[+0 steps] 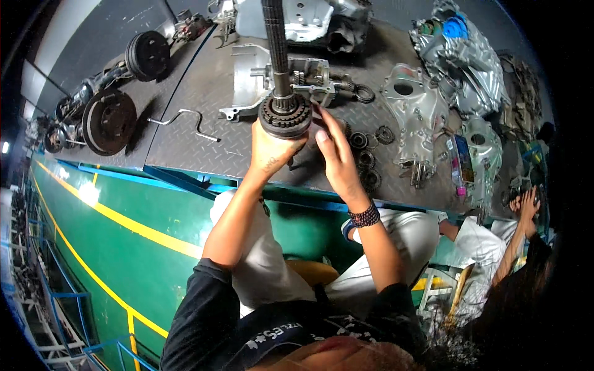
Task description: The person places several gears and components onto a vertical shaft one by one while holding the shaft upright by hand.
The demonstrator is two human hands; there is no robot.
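Upright in front of me stands a long splined shaft (276,49) with a toothed gear assembly (285,116) near its lower end. My left hand (270,148) is wrapped round the left and near side of that assembly, so its fingers are partly hidden. On the other side, my right hand (337,151) has its fingers stretched out, thumb apart, with the fingertips close against the gear's right edge. Whether they touch it, I cannot tell. Behind the shaft lies an opened silver gearbox housing (249,80) with gears inside.
Several bearing rings (366,159) lie right of my right hand. Beyond them are silver castings (402,114) and a phone-like device (464,159). A bent metal crank (197,123) and brake drums (110,122) sit left on the steel-plate bench (179,145). Another person's hand (527,204) is far right.
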